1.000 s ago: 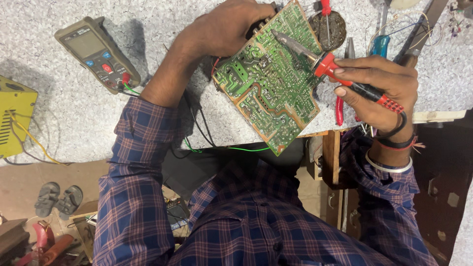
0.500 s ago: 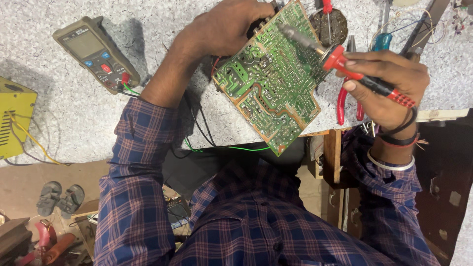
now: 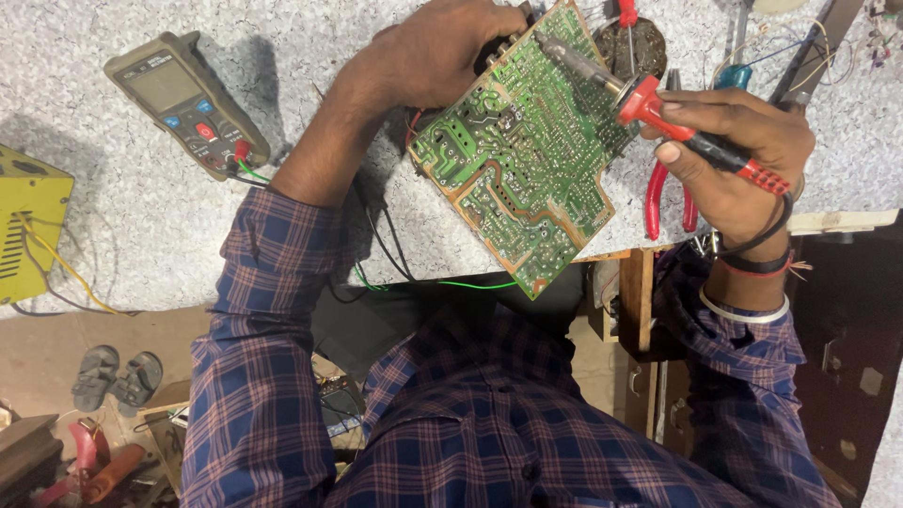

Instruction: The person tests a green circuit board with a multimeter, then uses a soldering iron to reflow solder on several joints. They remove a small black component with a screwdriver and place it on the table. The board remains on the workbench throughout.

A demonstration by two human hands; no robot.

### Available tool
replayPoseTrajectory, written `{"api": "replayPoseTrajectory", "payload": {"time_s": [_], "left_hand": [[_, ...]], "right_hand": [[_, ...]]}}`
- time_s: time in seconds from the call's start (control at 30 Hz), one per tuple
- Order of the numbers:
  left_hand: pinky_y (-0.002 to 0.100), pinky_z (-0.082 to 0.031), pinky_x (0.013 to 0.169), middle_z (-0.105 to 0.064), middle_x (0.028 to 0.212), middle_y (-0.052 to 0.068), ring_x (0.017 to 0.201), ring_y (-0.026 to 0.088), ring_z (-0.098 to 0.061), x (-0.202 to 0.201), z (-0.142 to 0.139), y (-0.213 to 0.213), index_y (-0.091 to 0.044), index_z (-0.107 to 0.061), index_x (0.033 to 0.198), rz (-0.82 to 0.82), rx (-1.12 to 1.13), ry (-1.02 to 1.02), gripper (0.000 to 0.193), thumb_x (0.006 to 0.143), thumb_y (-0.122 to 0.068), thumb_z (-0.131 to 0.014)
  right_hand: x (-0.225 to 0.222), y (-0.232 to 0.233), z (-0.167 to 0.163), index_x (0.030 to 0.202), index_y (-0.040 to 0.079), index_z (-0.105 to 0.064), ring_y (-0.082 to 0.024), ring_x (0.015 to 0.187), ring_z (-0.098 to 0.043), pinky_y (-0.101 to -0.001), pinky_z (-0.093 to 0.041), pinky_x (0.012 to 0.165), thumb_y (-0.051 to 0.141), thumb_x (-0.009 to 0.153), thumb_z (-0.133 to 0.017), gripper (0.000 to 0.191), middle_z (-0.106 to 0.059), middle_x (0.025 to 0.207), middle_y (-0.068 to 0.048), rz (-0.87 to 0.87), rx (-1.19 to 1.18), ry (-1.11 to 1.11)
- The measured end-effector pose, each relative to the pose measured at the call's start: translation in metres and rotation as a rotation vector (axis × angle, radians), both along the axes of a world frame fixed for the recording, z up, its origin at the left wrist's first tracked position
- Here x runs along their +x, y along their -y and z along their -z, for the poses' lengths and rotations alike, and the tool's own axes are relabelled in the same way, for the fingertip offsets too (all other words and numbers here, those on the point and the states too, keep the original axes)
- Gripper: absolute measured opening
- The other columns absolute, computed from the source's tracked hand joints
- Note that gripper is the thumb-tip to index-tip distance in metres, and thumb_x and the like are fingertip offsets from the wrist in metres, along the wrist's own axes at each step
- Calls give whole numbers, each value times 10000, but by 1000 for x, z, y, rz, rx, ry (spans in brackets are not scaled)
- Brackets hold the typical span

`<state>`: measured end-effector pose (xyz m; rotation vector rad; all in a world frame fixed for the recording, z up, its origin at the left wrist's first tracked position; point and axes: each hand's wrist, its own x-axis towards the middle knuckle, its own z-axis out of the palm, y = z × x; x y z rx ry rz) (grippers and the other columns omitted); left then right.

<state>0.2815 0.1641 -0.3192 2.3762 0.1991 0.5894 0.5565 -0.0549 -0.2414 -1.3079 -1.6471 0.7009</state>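
Since the earlier frames the right hand (image 3: 729, 165) has lifted the red-handled soldering iron (image 3: 658, 103) slightly farther and to the right, its metal tip now resting near the far right corner of the board instead of mid-board; the board itself has barely shifted.

Nearest, a blue-and-red plaid shirt (image 3: 470, 423) fills the lower view, with grey sandals (image 3: 118, 376) on the floor at the near left.

At the near edge of the speckled grey worktop (image 3: 282, 254), the green printed circuit board (image 3: 522, 150) lies tilted, solder side up, overhanging the edge. The left hand (image 3: 433, 52) grips its far left corner, fingers curled round the board. The right hand's fingers are pressed round the iron's handle, pen fashion.

Red-handled pliers (image 3: 658, 198) lie just right of the board; a grey-green multimeter (image 3: 183, 99) sits well to the left, a yellow metal box (image 3: 28, 221) beyond it.

Judgement: soldering is in progress; which joints are finished cannot be told.
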Motion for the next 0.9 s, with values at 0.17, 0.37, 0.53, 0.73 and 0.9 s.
{"api": "replayPoseTrajectory", "payload": {"time_s": [0.17, 0.37, 0.53, 0.73, 0.9], "left_hand": [[440, -512, 842, -678, 1054, 127, 1000, 345, -667, -2, -5, -1, -66, -646, 1201, 41, -71, 7, 353, 961, -239, -838], [406, -526, 865, -667, 1158, 112, 1045, 305, -672, -2, -7, 0, -66, -612, 1285, 55, -83, 57, 435, 939, -208, -835], [396, -518, 838, -654, 1094, 100, 988, 280, -662, -3, -7, -2, -74, -615, 1230, 63, -92, 20, 397, 975, -233, -873], [400, -511, 828, -653, 1068, 95, 979, 280, -659, -2, -3, -2, -79, -624, 1216, 59, -45, 37, 386, 974, -237, -879], [401, -516, 829, -652, 1080, 103, 983, 285, -662, -3, 0, -3, -74, -620, 1223, 58, -59, 26, 375, 988, -228, -868]], "right_hand": [[0, -1, -3, 1202, 14, -698, -240, 1022, -746, -292, -618, 870, 139, 1012, -783, 243, -717, 1194, -185, 3, -20, -29], [-3, 1, -4, 1212, 5, -694, -239, 1026, -753, -291, -625, 889, 117, 1015, -788, 246, -715, 1155, -171, 35, -56, -96], [-3, -2, -4, 1222, 4, -689, -245, 1024, -755, -299, -629, 884, 115, 1022, -782, 247, -717, 1137, -173, 7, -49, -119], [-3, 1, -1, 1226, 13, -687, -236, 1014, -758, -312, -635, 888, 161, 1046, -766, 246, -725, 1118, -170, -6, -58, -182], [1, -3, 3, 1202, 9, -715, -219, 998, -761, -274, -622, 837, 155, 1026, -796, 242, -744, 1130, -176, 5, -18, -25]]}}
